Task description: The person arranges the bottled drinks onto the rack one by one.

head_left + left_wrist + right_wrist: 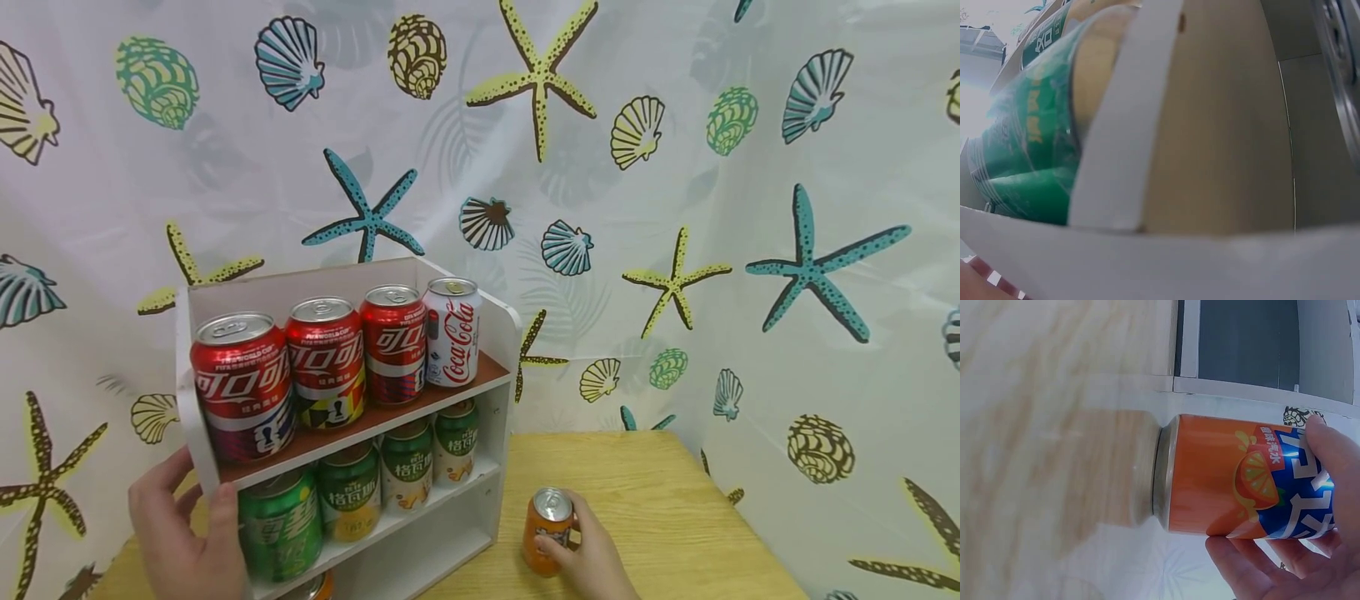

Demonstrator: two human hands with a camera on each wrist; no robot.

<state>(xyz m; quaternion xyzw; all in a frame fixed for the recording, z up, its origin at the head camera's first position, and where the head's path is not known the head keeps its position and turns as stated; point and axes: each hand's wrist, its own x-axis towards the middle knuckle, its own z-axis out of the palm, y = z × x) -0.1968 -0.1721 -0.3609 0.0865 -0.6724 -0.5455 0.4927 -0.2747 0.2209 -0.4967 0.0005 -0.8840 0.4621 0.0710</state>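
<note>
My right hand [592,550] grips an orange soda can [547,533], thumb on one side and fingers on the other. The can is upright at the table, right of the small white shelf [491,483]; in the right wrist view its base is close to the wood. My left hand [191,533] holds the shelf's left side panel, thumb at the front edge and fingers behind. Red cola cans [326,362] and a white cola can [452,333] stand on the top tier. The middle tier has a green can [281,525] and several green-and-beige cans [348,492].
Another orange can [315,587] shows partly at the left of the bottom tier. The wooden table [645,483] extends right of the shelf to its right edge. A curtain [600,208] with shells and starfish hangs behind and along the right.
</note>
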